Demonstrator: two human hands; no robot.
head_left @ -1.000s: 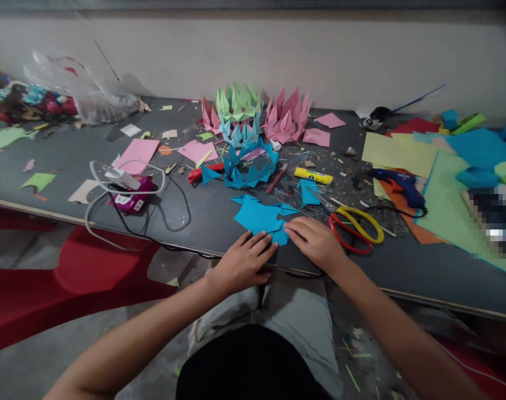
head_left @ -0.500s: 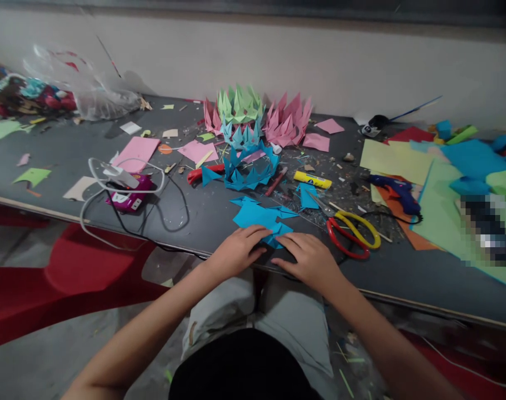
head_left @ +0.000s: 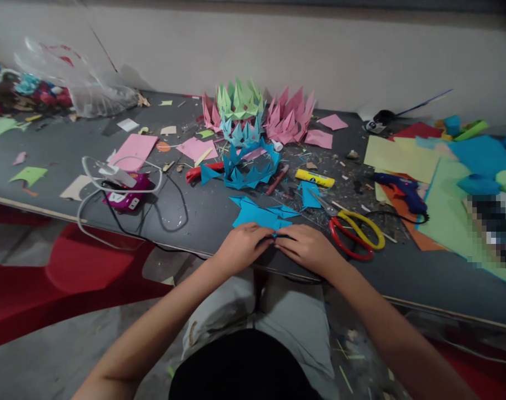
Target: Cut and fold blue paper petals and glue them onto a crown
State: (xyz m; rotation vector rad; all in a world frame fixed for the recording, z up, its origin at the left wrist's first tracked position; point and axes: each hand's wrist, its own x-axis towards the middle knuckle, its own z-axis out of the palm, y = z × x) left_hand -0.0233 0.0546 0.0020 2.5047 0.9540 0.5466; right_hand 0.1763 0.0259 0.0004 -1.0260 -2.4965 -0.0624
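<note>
Near the table's front edge, my left hand (head_left: 245,244) and my right hand (head_left: 309,247) meet with fingers closed on a small piece of blue paper (head_left: 275,236). Only a sliver of it shows between the fingertips. Just beyond my hands lie other folded blue paper pieces (head_left: 253,214). Behind them stands a ring of pointed blue folded pieces, like a paper crown (head_left: 250,173). Scissors (head_left: 336,218) with one red and one yellow handle lie to the right of my right hand, beside a blue paper piece (head_left: 310,194).
Light green, pink and pale blue paper crowns (head_left: 240,103) stand at the back. A yellow glue stick (head_left: 315,178) and a blue glue gun (head_left: 402,191) lie rightward, near colored paper sheets (head_left: 448,205). A purple power adapter (head_left: 130,194) with looping cables sits left.
The fingers of both hands have closed round the small blue paper, which was lying flat beneath the fingertips. My right thumb has tucked under it. The view has shifted slightly.
</note>
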